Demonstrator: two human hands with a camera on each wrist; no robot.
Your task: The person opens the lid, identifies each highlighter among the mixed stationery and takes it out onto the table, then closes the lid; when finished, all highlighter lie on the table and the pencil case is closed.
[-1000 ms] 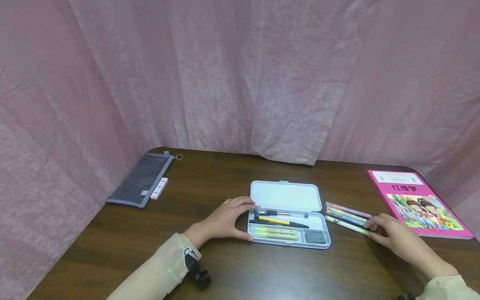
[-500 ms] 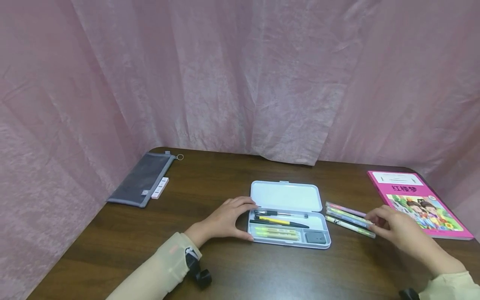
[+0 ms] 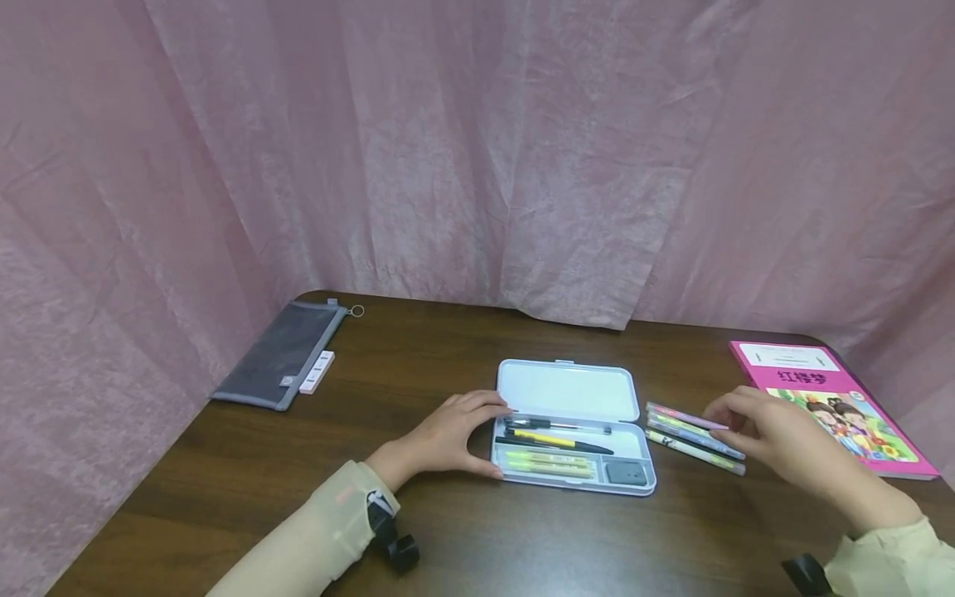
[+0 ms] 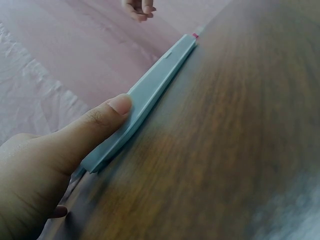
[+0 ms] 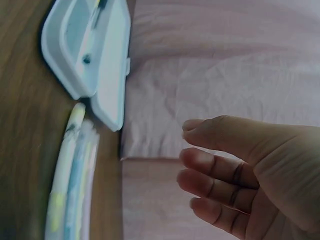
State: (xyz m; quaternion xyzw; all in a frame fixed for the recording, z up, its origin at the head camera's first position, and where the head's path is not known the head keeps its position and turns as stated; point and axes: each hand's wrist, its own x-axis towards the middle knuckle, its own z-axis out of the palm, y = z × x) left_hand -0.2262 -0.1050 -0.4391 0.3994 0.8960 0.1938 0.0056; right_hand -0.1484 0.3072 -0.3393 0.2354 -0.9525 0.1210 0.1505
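A pale blue pencil case lies with its lid back on the table. My left hand holds it at its left end, thumb on the front side and fingers by the hinge; in the left wrist view the thumb presses the wall. Inside lie a clear-barrelled pen, a yellow and black pen, yellow-green sticks and a dark grey eraser. Several pens lie side by side right of the case. Above their right ends hovers my right hand, fingers loosely bent, nothing between them.
A grey mesh zip pouch lies at the left table edge, with a small white and pink block against it. On the right is a pink picture-covered book. A pink curtain hangs behind the table.
My right hand has let go of the pens, lifted and moved back and slightly left above them. The pens stay beside the case. My left hand has not moved.
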